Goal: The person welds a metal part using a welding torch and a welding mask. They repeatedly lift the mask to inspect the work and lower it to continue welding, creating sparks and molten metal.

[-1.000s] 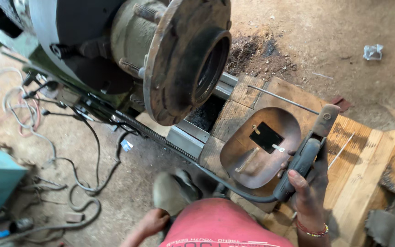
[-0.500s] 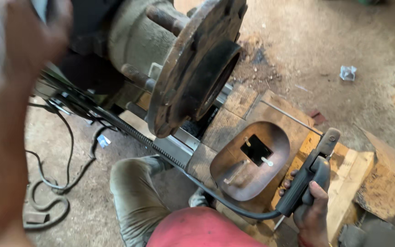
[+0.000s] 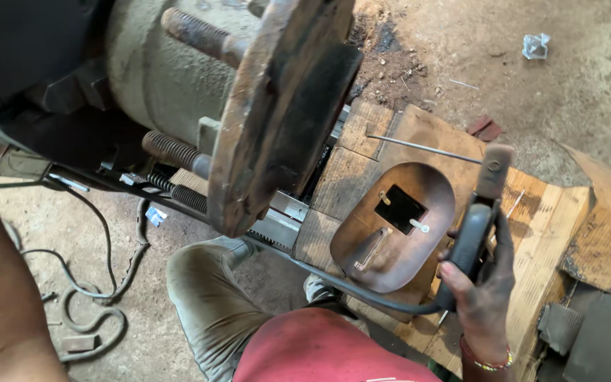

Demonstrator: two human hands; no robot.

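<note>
My right hand (image 3: 486,297) grips the black handle of a welding electrode holder (image 3: 472,240). A thin welding rod (image 3: 419,147) sticks out of its jaw to the left, above the wooden blocks (image 3: 553,212). A brown oval welding hand shield (image 3: 394,226) with a dark window lies on the wood just left of the holder. A large rusty round flange (image 3: 277,120) on a heavy machine stands to the upper left. Only my left forearm (image 3: 1,297) shows at the left edge; the hand is out of frame.
A black cable (image 3: 348,290) runs from the holder across my knee (image 3: 206,283). More cables (image 3: 100,283) coil on the dirt floor at the left. A threaded bolt (image 3: 199,35) crosses the machine. Crumpled clear plastic (image 3: 535,46) lies at the top right.
The view has closed in on the flange and shield. My left hand, blurred at the top left before, has gone out of frame, leaving the forearm. The right hand keeps its grip on the holder.
</note>
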